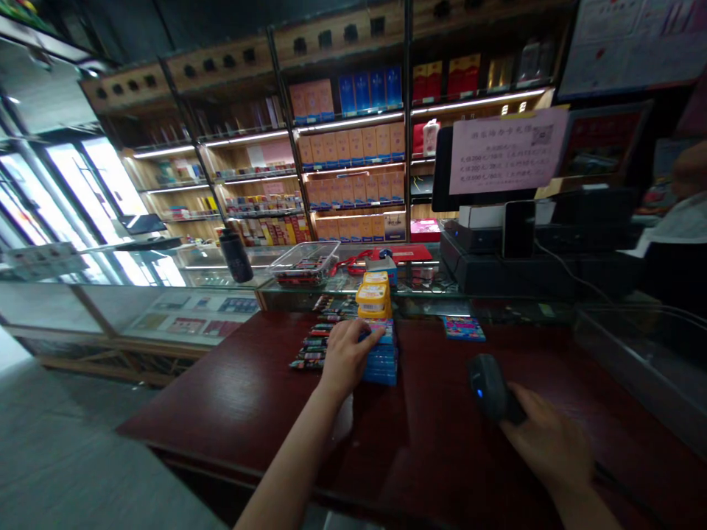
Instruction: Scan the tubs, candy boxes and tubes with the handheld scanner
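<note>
My right hand (pixel 549 442) is wrapped round the handle of a black barcode scanner (pixel 489 390), which has a small blue light and points to the left. At the stack of flat blue packets (pixel 381 364), my left hand (pixel 350 353) has its fingers bent over the top packet and its thumb stretched across it. Part of that top packet is hidden under the hand. Just behind the stack stand yellow tubs (pixel 373 296). To its left lie several dark, slim packets (pixel 309 353) in a row. A single blue packet (pixel 464 328) lies apart, further right.
A clear plastic bin (pixel 305 263) and a dark bottle (pixel 236 255) stand on the glass counter behind the dark red table (pixel 232 397). A monitor with a pink notice (pixel 505 154) rises at the right. Lit shelves (pixel 353 147) hold boxes. A person (pixel 677 243) is at the right edge.
</note>
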{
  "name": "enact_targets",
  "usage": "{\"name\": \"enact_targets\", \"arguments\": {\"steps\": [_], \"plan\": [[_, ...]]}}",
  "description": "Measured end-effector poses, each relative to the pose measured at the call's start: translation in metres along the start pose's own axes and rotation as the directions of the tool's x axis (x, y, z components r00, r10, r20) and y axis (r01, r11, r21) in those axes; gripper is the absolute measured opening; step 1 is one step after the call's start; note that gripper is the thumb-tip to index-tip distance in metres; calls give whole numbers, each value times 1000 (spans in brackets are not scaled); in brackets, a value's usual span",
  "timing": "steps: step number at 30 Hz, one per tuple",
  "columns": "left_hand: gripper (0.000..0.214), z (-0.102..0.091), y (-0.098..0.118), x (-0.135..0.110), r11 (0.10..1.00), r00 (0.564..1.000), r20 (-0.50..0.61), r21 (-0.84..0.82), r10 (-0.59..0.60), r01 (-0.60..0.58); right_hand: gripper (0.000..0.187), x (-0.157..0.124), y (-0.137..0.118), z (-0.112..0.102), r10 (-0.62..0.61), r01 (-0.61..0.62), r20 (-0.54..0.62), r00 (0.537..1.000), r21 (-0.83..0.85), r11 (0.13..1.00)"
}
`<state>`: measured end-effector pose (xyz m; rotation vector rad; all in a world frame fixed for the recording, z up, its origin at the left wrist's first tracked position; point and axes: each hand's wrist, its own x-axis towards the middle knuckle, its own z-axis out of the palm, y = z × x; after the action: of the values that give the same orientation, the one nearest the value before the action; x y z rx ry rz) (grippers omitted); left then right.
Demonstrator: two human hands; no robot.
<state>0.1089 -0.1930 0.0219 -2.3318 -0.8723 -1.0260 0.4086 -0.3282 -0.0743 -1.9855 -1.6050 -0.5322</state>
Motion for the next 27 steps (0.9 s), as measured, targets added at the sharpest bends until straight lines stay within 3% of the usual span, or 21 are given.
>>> {"name": "enact_targets", "arguments": {"steps": [4,7,12,19,27], "plan": [[41,7,-3,-18,982,999,13,-183,-45,46,30,-2,3,2,18,-18,-2,1000,20,1000],[41,12,-4,-31,937,984,-32,-312,-173,155,32,-3,2,0,42,-41,15,999,-10,999],[29,20,2,-33,821,886,-156,-472,-436,321,31,-2,-1,-2,66,-65,74,995,-18,998],[22,30,10,-25,788,816,-226,-485,-532,379,30,-2,4,-1,85,-80,111,990,-50,996],[22,38,15,-30,802,777,-318,-470,-543,368,32,1,1,-5,131,-113,154,979,-120,986]]}}
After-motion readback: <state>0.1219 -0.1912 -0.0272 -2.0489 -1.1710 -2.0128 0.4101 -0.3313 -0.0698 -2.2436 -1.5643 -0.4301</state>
